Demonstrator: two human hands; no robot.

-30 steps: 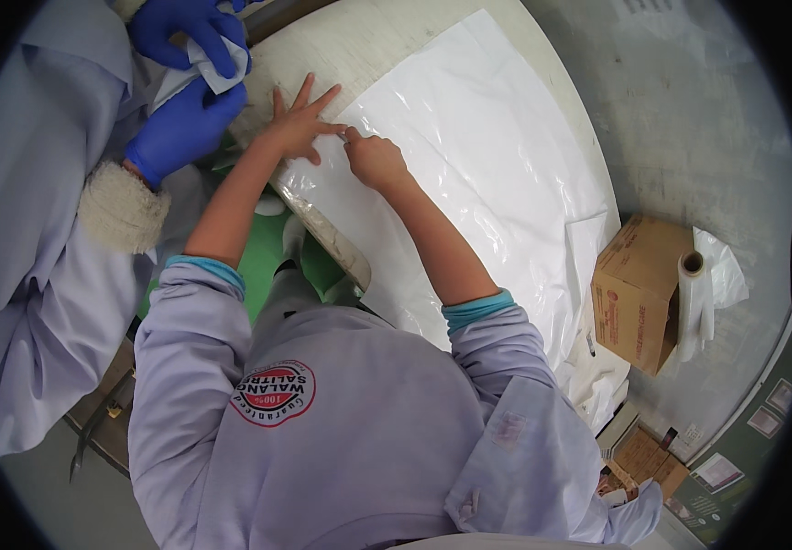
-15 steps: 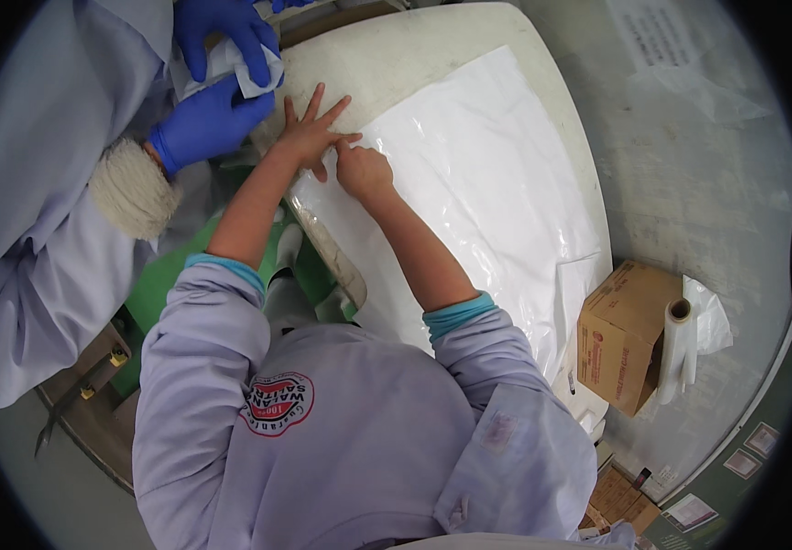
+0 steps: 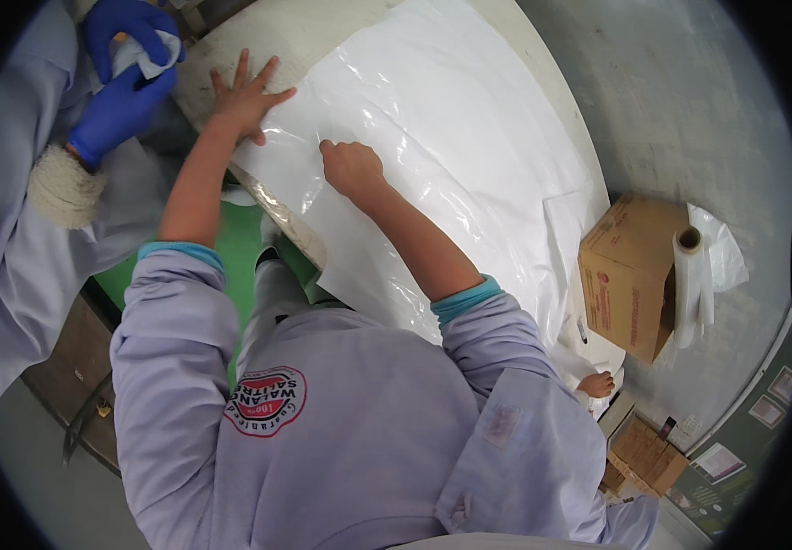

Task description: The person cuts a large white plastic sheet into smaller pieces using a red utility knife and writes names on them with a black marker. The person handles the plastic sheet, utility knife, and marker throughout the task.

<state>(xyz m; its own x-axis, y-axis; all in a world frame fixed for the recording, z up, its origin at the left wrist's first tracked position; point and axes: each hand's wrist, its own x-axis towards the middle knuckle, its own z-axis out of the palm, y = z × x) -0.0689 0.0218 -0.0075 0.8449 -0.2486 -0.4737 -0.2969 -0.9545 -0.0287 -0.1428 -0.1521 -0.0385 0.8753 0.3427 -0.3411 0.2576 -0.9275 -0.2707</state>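
Observation:
A glossy white plastic sheet [image 3: 469,156] covers most of the pale table [image 3: 263,35], with creases and shiny streaks across it. My left hand [image 3: 247,103] lies with fingers spread at the sheet's far left edge, partly on the bare tabletop. To its right, my right hand [image 3: 353,170] is closed over the sheet, its fingers curled and the thumb side toward my left hand. Whatever its fingers may pinch is hidden.
At left, a co-worker's blue-gloved hands [image 3: 125,105] hold a crumpled white piece. A cardboard box [image 3: 629,275] and an upright roll of clear film [image 3: 689,284] stand at right. Another person's bare hand [image 3: 597,384] rests at the table's near right corner.
My right hand has come apart from my left hand, which has shifted left and away. The view has moved too. Another person's hand has appeared at the near right corner.

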